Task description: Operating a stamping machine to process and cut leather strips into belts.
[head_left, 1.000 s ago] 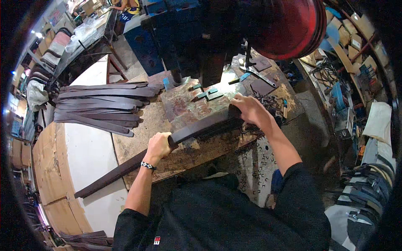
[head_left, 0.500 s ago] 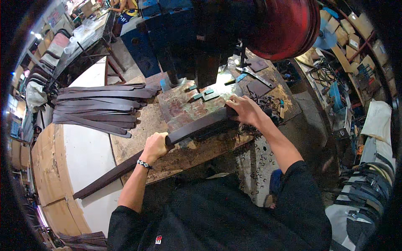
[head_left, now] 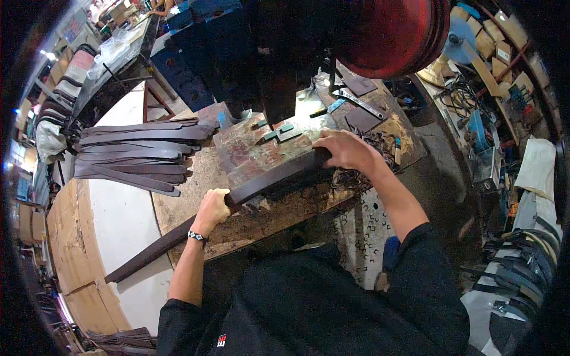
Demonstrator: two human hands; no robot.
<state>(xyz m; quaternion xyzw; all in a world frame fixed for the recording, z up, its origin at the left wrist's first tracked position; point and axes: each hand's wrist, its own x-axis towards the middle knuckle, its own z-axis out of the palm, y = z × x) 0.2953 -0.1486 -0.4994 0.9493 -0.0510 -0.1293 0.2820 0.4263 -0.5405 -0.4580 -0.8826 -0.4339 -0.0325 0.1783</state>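
Observation:
A long dark metal strip lies slanted across a rusty workbench in front of a dark press machine. My left hand grips the strip near its middle; a beaded band circles the wrist. My right hand holds the strip's far end, close to the machine's base, beside a heap of small metal offcuts. The strip's lower left end sticks out past the bench edge.
A stack of similar dark strips lies at the left of the bench. A red flywheel hangs above. Cardboard covers the floor at left. A wrench and flat plates lie behind my right hand. Cluttered shelves stand at right.
Both hands and the strip have shifted slightly up toward the press base. My grip on the strip is the same.

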